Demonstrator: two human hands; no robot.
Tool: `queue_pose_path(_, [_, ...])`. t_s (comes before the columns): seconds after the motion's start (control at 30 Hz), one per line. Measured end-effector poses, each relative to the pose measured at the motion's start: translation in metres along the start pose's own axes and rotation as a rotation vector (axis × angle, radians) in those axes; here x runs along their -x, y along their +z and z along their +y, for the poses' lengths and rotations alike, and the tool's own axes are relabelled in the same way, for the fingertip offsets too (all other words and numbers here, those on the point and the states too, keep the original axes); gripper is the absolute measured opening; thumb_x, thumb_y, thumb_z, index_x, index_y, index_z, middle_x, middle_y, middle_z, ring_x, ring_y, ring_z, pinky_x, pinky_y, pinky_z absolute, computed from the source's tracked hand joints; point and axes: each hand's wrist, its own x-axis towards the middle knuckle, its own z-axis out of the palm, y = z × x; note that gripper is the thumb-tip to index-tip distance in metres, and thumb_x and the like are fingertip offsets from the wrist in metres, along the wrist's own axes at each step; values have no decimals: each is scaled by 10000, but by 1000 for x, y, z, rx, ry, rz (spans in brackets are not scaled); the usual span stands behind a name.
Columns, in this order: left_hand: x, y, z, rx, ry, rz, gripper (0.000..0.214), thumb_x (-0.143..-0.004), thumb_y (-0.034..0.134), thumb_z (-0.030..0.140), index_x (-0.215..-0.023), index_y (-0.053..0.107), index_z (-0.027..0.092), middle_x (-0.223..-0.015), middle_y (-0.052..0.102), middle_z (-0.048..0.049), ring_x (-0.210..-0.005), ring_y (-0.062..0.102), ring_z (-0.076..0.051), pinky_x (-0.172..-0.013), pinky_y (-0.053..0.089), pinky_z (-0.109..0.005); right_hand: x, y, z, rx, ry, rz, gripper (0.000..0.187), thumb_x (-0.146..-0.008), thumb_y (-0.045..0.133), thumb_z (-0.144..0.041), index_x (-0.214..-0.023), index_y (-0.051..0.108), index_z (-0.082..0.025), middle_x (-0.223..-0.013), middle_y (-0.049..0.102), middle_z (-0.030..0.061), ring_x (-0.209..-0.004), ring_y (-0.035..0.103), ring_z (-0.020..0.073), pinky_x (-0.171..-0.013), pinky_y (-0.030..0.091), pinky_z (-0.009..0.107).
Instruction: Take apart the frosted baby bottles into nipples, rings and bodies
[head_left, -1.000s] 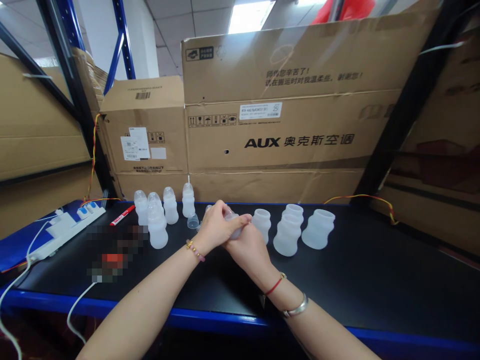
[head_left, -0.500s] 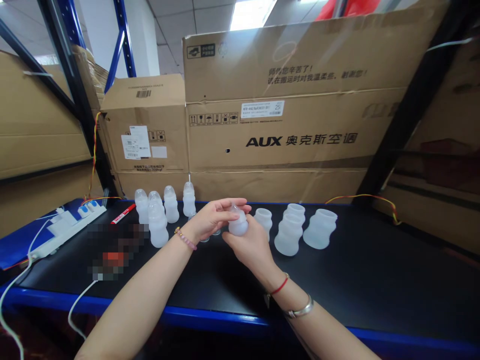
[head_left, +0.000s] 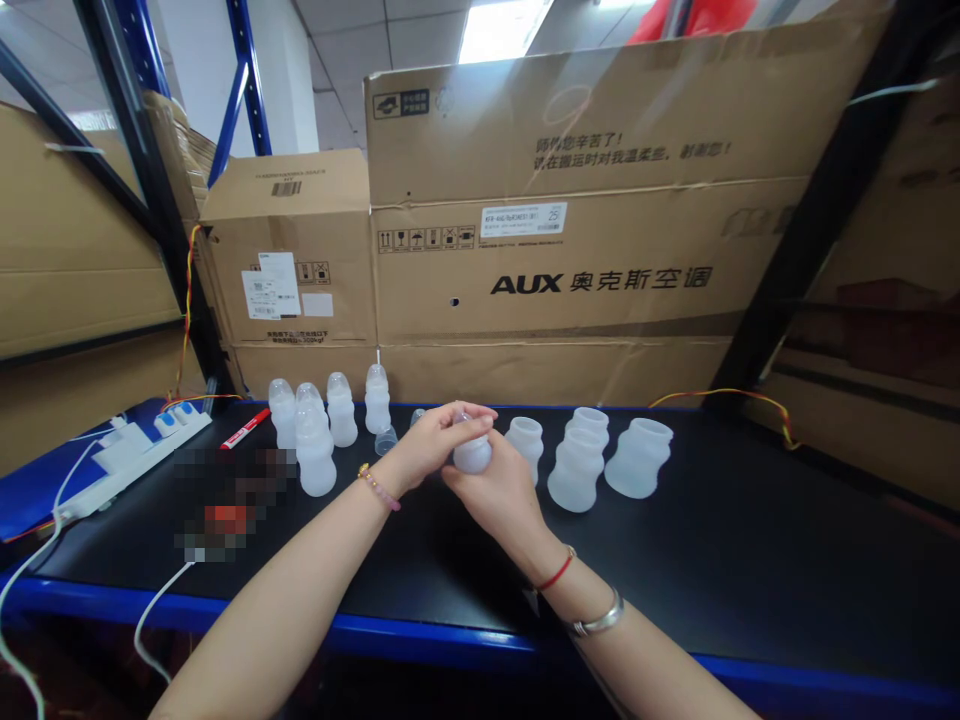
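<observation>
Bottle (head_left: 472, 456) in left hand (head_left: 429, 445), right hand (head_left: 499, 495), seemingly empty

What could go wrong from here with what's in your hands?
The smooth translucent bottle, cupped between the left hand and right hand, might slip and drop. The right hand is close to a standing bottle, which a knock could tip. The small clear cap beyond the left hand could get nudged out of place.
</observation>
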Motion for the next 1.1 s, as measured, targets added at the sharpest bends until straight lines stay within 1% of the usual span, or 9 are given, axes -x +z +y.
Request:
queue_pose_path(0.1, [0, -10, 7, 261, -66, -173, 446, -620, 791, 220, -1056, 726, 152, -1143, 696, -117, -1074, 619, -248, -925, 446, -339, -1, 0, -1, 8, -20, 23, 277, -624, 616, -217, -900, 629, -215, -840, 696, 45, -760, 659, 239, -585, 468, 304])
queue_pose_path(0.2, [0, -18, 11, 307, -67, -227, 453, -615, 797, 154, -1063, 733, 149, -1166, 696, -136, -1130, 610, -261, -968, 433, -353, 0, 0, -2, 0, 4, 18, 256, -627, 626, -226, -883, 630, -222, -801, 687, 33, -741, 653, 239, -555, 452, 298])
queue_pose_path(0.4, [0, -11, 8, 76, 9, -64, 482, -631, 868, 313, -1058, 704, 158, -906, 703, -53, -813, 635, -143, -804, 461, -286, 1, 0, -2, 29, 16, 18, 311, -643, 634, -246, -951, 629, -206, -841, 686, 47, -741, 643, 238, -579, 451, 312])
queue_pose_path(0.53, [1, -2, 4, -175, 94, 57, 402, -712, 788, 469, -921, 715, 133, -814, 660, -31, -747, 588, -129, -720, 437, -260, 1, 1, 0, 50, 0, -8, 307, -667, 632, -282, -960, 635, -195, -860, 696, 69, -767, 651, 252, -594, 452, 317])
queue_pose_path(0.6, [2, -4, 6, -146, 60, 6, 393, -724, 776, 456, -950, 724, 139, -870, 682, -53, -810, 611, -156, -764, 449, -280, 1, 1, 1, 35, -22, 5, 334, -653, 630, -267, -980, 636, -196, -877, 699, 69, -788, 654, 249, -613, 462, 313])
queue_pose_path(0.73, [3, -19, 13, 130, -38, -233, 503, -603, 845, 244, -1085, 723, 172, -1140, 698, -104, -1080, 625, -240, -949, 444, -346, 0, 1, 0, 3, -72, 11, 314, -636, 605, -223, -946, 633, -185, -884, 696, 66, -808, 656, 230, -645, 471, 298])
queue_pose_path(0.8, [2, -26, 16, 188, -41, -286, 539, -572, 849, 172, -1096, 722, 175, -1186, 690, -118, -1148, 609, -255, -1007, 422, -367, 0, 0, -3, -10, -68, -5, 269, -639, 602, -218, -904, 629, -180, -846, 693, 63, -778, 654, 223, -622, 460, 288])
queue_pose_path(0.93, [0, -28, 13, 121, -45, -194, 531, -596, 866, 185, -1101, 703, 170, -1083, 715, -109, -1009, 657, -205, -954, 456, -363, 1, -3, -7, -25, -54, -20, 211, -623, 610, -193, -833, 630, -173, -786, 692, 61, -710, 639, 221, -584, 438, 290])
queue_pose_path(1.1, [-1, -15, 6, -142, 26, -9, 430, -675, 834, 363, -1019, 709, 137, -892, 700, -55, -797, 633, -140, -789, 474, -285, 0, -2, -5, -64, -36, -57, 235, -628, 615, -204, -858, 652, -174, -793, 703, 54, -678, 633, 213, -564, 432, 293])
